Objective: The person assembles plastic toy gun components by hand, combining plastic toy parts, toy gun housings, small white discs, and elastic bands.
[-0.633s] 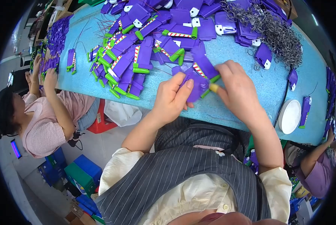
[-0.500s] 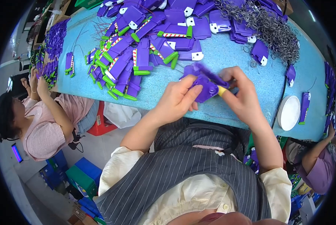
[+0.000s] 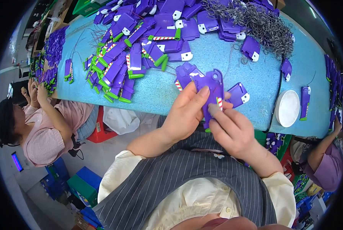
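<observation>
My left hand (image 3: 186, 109) pinches a purple plastic wing-shaped part (image 3: 211, 82) between thumb and fingers, holding it up over the table's near edge. Fingers of my right hand (image 3: 234, 130) are closed at the lower right side of that part, where a red-and-white striped strip (image 3: 219, 102) shows. A bit of green peeks out below, by the right fingertips. Just behind my left hand is another purple piece (image 3: 185, 73), partly covered. To the right of the held part, a purple panel with a white corner (image 3: 238, 95) lies on the table.
A heap of purple parts with green tips (image 3: 110, 73) lies left on the blue table (image 3: 152, 96). Purple panels (image 3: 165, 21) and a tangle of small grey rings (image 3: 255, 30) fill the back. A white bowl (image 3: 287, 108) stands right, beside a black cable. People work at both sides.
My right hand has come down and left, from the upper right of a purple part to the lower side of the held one. A white-cornered panel now lies to the right. The view has shifted slightly.
</observation>
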Available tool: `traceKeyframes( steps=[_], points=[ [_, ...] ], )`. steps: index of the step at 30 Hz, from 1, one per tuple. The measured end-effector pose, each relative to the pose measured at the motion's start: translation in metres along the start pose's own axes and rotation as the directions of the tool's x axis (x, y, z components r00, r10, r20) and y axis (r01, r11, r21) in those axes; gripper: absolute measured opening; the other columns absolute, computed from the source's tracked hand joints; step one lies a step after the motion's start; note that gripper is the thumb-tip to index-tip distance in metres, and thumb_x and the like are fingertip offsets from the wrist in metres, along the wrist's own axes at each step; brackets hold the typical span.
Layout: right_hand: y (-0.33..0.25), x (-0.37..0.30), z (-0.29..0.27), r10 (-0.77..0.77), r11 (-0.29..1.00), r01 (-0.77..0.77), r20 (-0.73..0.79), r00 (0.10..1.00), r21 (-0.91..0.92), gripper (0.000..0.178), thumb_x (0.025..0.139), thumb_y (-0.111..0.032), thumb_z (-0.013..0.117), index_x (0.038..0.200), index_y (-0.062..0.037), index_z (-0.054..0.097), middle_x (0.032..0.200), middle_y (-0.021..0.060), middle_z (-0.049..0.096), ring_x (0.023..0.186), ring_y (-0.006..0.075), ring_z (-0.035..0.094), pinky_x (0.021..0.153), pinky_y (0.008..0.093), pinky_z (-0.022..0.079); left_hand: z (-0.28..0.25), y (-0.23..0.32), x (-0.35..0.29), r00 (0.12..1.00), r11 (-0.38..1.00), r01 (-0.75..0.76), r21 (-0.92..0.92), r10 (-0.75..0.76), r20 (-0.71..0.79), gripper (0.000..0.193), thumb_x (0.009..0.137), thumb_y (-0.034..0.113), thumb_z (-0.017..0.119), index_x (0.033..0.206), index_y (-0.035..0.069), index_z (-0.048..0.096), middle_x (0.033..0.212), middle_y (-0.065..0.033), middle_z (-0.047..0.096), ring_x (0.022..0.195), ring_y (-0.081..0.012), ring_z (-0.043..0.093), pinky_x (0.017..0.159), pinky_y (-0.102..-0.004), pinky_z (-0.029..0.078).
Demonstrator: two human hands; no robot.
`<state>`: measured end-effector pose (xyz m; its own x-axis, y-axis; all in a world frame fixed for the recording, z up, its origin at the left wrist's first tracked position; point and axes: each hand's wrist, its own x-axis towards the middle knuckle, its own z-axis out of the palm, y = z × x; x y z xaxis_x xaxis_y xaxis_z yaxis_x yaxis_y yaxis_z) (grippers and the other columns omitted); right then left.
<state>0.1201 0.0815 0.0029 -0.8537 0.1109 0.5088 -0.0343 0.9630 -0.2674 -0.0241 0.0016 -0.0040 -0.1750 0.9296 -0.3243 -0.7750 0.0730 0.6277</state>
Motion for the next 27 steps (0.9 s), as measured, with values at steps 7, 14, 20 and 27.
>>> traceKeyframes(
  steps=[7,14,20,27],
  points=[
    [0.013,-0.027,-0.025,0.692,0.486,-0.552,0.087,0.717,0.678,0.021,0.087,-0.014,0.054,0.100,0.0032,0.056,0.108,0.0154,0.059,0.088,0.0200,0.060,0.074,0.0288,0.048,-0.013,-0.005,-0.016,0.999,0.988,0.048,0.145,-0.048,-0.001,0.029,0.096,0.018,0.040,0.121,0.001,0.041,0.111,-0.0144,0.057,0.091,-0.0187,0.062,0.080,-0.0300,0.050],
    [0.051,0.017,-0.022,0.878,0.057,-0.445,0.168,0.449,0.894,0.024,0.089,-0.007,0.051,0.108,0.0051,0.059,0.095,0.0108,0.063,0.077,0.0138,0.060,0.066,0.0234,0.047,-0.003,-0.040,-0.014,0.948,0.937,0.216,0.274,-0.268,0.171,0.030,0.096,0.013,0.040,0.122,0.001,0.036,0.106,-0.0095,0.055,0.095,-0.0170,0.059,0.081,-0.0301,0.048],
    [0.011,0.003,-0.037,0.639,0.750,-0.577,-0.130,0.758,0.322,0.020,0.070,0.004,0.065,0.089,0.0007,0.062,0.075,0.0092,0.058,0.064,0.0186,0.056,0.054,0.0264,0.043,0.004,-0.011,-0.014,0.993,0.985,0.050,0.164,-0.066,0.095,0.032,0.094,0.007,0.040,0.125,0.000,0.034,0.119,-0.0156,0.052,0.102,-0.0208,0.057,0.088,-0.0339,0.048],
    [0.004,-0.004,-0.020,0.441,0.897,-0.404,-0.272,0.856,0.181,0.027,0.061,0.002,0.071,0.086,-0.0006,0.061,0.072,0.0102,0.057,0.058,0.0229,0.056,0.049,0.0306,0.044,0.013,-0.026,-0.026,0.978,0.929,-0.183,0.321,0.141,0.151,0.034,0.093,0.002,0.041,0.126,-0.002,0.036,0.117,-0.0108,0.052,0.103,-0.0131,0.053,0.088,-0.0283,0.044]
  ],
)
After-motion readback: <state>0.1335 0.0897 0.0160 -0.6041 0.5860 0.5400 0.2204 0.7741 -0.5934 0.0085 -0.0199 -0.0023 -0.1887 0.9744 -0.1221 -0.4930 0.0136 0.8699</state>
